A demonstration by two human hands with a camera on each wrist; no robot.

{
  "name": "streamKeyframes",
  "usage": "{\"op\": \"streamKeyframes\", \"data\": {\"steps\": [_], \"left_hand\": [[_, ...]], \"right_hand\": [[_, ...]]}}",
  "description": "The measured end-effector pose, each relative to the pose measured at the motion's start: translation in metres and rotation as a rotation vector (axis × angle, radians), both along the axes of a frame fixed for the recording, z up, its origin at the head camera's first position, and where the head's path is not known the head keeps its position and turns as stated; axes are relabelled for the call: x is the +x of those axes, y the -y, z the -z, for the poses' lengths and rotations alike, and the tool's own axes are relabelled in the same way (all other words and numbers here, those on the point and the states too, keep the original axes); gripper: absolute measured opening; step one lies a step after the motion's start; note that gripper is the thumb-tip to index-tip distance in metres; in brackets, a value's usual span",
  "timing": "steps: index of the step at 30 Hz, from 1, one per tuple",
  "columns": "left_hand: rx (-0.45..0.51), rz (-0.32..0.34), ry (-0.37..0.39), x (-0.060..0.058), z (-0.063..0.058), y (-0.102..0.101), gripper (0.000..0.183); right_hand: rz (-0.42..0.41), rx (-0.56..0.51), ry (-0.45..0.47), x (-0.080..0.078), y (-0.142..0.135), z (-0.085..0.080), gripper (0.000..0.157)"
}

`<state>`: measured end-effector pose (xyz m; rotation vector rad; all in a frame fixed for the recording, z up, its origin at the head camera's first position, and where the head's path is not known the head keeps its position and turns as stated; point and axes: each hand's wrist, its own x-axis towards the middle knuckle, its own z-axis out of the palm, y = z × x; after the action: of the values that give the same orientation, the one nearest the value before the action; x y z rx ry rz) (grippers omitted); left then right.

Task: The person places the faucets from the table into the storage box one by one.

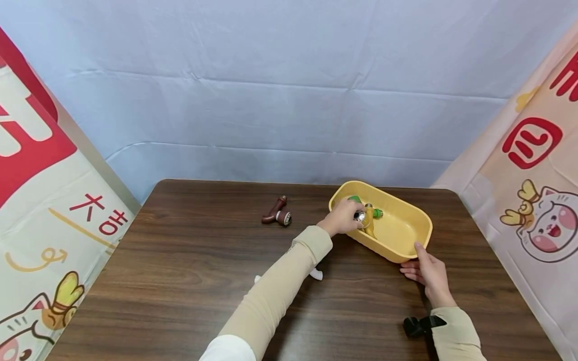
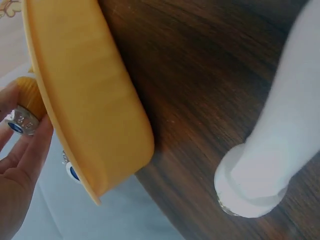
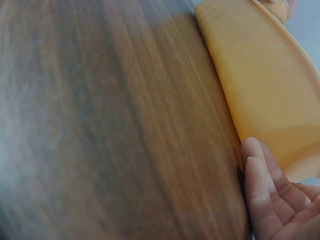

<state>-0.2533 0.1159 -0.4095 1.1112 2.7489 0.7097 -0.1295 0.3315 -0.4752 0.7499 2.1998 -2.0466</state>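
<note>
A yellow plastic basin [image 1: 406,228] sits at the table's back right. Over its left end, my left hand [image 1: 344,216] pinches a yellow toy faucet [image 1: 369,220]. The faucet's ribbed yellow collar [image 2: 31,97] and silver knob [image 2: 22,120] show between the fingers in the left wrist view. Inside the basin beside it lies a green toy faucet [image 1: 378,213], partly covered by the hand. At the basin's near right corner, my right hand [image 1: 429,273] holds the rim, thumb on top. Its fingers [image 3: 257,187] lie against the outer wall, low by the table.
A brown toy faucet [image 1: 276,213] lies left of the basin on the dark wooden table [image 1: 180,240]. A white toy faucet [image 1: 317,274] lies partly hidden under my left forearm. Hanging cloth [image 1: 271,110] stands behind the table, with printed panels at both sides.
</note>
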Motion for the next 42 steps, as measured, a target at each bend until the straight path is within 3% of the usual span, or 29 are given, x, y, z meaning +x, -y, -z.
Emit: {"op": "streamKeyframes", "data": {"steps": [10,13,21,32,42], "left_hand": [[-0.094,0.023,0.016,0.002,0.002,0.003,0.037],[-0.075,0.039,0.053,0.002,0.002,0.004,0.036],[-0.024,0.082,0.058,0.001,-0.003,0.010,0.037],[0.063,0.113,0.069,0.012,-0.015,0.024,0.024],[0.094,0.122,-0.014,0.024,-0.029,0.041,0.016]], "right_hand": [[0.000,-0.012,0.007,0.001,0.002,0.001,0.066],[-0.003,-0.016,0.005,0.001,0.002,0.001,0.066],[0.001,-0.017,-0.002,0.002,0.001,0.000,0.066],[-0.004,-0.021,-0.004,0.003,0.000,-0.001,0.067],[-0.004,-0.025,-0.006,0.002,0.000,0.000,0.070]]}}
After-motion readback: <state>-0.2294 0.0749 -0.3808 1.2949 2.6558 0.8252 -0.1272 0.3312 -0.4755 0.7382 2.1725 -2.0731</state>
